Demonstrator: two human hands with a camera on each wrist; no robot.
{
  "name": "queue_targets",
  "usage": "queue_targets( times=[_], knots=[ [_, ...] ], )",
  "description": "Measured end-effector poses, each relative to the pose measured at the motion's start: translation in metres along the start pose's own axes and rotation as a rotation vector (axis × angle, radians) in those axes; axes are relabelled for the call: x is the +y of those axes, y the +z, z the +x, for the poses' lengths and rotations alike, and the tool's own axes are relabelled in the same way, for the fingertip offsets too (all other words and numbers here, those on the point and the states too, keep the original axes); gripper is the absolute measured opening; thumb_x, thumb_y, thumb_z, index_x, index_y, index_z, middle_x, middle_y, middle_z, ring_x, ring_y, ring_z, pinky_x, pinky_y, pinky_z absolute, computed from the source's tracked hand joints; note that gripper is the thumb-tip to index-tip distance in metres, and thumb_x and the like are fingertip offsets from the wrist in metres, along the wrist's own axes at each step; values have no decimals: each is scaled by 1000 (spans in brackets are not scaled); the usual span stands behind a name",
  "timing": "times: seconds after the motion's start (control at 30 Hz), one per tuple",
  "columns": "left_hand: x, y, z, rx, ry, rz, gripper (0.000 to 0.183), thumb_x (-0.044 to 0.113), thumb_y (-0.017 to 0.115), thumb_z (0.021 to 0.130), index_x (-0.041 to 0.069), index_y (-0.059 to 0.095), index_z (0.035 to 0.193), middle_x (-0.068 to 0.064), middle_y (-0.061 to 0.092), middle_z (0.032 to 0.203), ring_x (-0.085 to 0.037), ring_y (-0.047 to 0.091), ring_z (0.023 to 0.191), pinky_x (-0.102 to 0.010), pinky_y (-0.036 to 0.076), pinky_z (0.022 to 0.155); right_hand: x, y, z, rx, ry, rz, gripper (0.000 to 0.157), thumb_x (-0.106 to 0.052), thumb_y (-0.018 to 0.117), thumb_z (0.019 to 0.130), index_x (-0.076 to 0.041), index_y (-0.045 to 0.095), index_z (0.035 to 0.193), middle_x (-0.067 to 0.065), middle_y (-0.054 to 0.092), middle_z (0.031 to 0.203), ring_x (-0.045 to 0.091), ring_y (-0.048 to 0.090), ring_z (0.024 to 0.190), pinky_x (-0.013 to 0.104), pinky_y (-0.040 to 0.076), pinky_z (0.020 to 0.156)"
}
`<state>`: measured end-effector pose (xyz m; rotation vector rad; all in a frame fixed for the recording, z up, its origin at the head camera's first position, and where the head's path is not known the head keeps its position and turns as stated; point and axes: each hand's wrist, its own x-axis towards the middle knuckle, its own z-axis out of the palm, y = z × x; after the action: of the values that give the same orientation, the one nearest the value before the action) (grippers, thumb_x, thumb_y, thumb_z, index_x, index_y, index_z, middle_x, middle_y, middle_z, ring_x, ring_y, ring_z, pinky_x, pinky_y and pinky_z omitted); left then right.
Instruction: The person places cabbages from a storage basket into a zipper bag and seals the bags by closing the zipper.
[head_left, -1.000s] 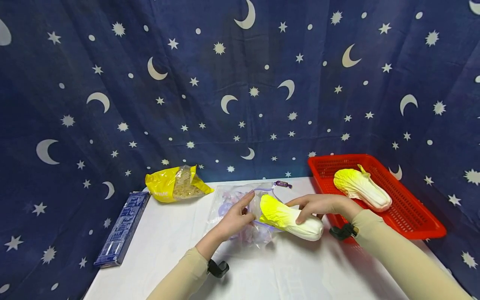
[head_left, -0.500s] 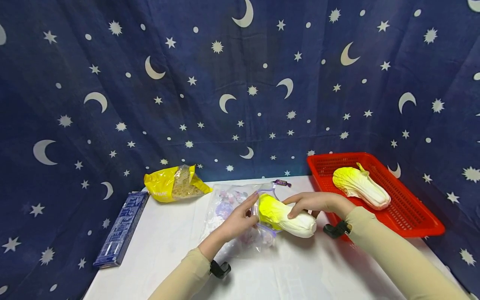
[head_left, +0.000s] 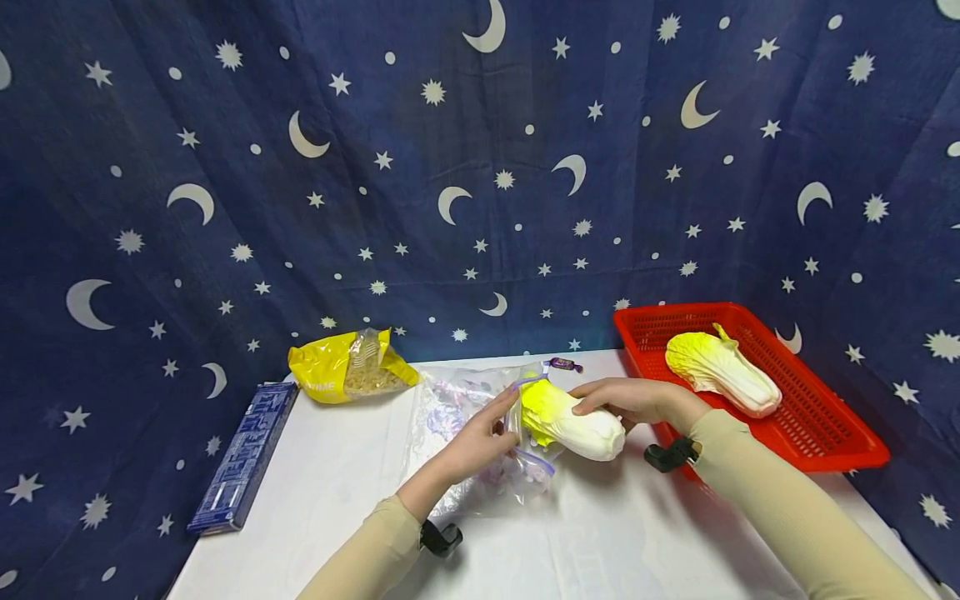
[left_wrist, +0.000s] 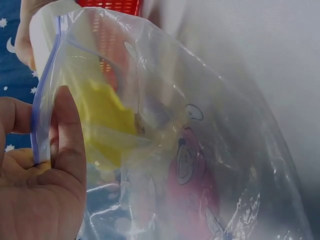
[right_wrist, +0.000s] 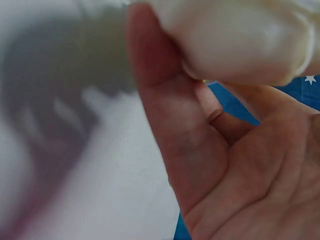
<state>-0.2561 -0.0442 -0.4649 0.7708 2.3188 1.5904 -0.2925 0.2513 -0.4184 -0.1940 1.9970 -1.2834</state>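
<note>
A clear printed zip bag point(head_left: 450, 417) with a purple seal strip point(left_wrist: 42, 95) lies at the middle of the white table. My left hand point(head_left: 483, 440) pinches the bag's mouth between thumb and fingers, the strip passing between them in the left wrist view. My right hand point(head_left: 630, 400) grips a napa cabbage point(head_left: 588, 432) by its white part. The cabbage's yellow leafy end sits at the bag's opening and shows through the clear plastic in the left wrist view. In the right wrist view the thumb point(right_wrist: 170, 110) presses against the white stem.
A red perforated basket point(head_left: 817, 433) at the right holds another napa cabbage point(head_left: 723, 372). At the back left lies a yellow bag point(head_left: 322, 371) with a clear window, beside a long blue box point(head_left: 243, 458). A purple wrapped candy point(head_left: 566, 364) lies behind the bag.
The right hand has brought the napa cabbage slightly left and up, its leafy end at the bag's mouth. The left hand keeps its hold on the bag, which has shifted and creased a little.
</note>
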Motion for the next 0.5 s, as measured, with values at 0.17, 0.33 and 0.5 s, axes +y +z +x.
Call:
queue_targets(
  times=[0.17, 0.33, 0.5],
  knots=[
    [1, 3, -1, 7, -2, -7, 78, 3, 63, 90, 12, 31, 161, 2, 22, 169, -15, 54, 80, -38, 62, 74, 3, 1, 1, -36, -11, 101, 67, -33, 62, 96, -4, 42, 153, 15, 61, 118, 27, 63, 98, 40, 59, 79],
    [0, 5, 0, 9, 13, -14, 79, 1, 63, 90, 10, 30, 161, 0, 19, 170, -13, 54, 79, -29, 60, 72, 5, 3, 3, -51, -11, 226, 58, -35, 57, 99, -4, 45, 146, 13, 64, 109, 24, 66, 92, 40, 62, 79],
    [1, 6, -1, 10, 22, -7, 78, 1, 62, 90, 7, 29, 161, -6, 17, 170, -12, 53, 78, -23, 58, 71, 5, 9, 9, -31, -1, 423, 43, -33, 57, 101, -1, 54, 129, 11, 67, 104, 20, 69, 86, 38, 63, 81]
  ],
)
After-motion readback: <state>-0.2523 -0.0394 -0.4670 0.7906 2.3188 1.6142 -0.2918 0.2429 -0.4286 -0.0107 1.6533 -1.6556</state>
